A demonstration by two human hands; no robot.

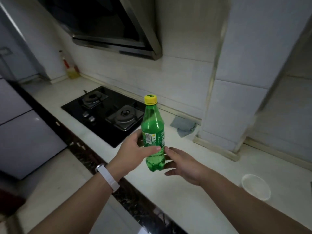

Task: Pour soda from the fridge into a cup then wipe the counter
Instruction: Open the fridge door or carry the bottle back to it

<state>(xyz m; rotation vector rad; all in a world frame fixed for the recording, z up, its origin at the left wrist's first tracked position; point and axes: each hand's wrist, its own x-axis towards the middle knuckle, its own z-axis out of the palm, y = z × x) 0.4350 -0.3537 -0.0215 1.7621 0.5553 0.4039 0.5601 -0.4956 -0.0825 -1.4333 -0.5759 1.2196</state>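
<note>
Soda bottle (152, 130): green, capped, held upright above the tabletop (211, 154) edge.
Left hand (135, 151): fingers clamped round the bottle's middle.
Right hand (184, 163): fingers spread apart beside the bottle's base.
Cup (255, 186): set on the tabletop, far right.

White tiled wall (185, 73) behind; black steel-edged hood (109, 27) mounted high on it; black glass hob (101, 115), two burners, below hood; oil bottle (71, 70) in far corner, left of hob; tiled column (236, 98) juts out at right; glossy grey cabinet fronts (25, 132) at left; pale floor (67, 174); light dim, cool.
</note>
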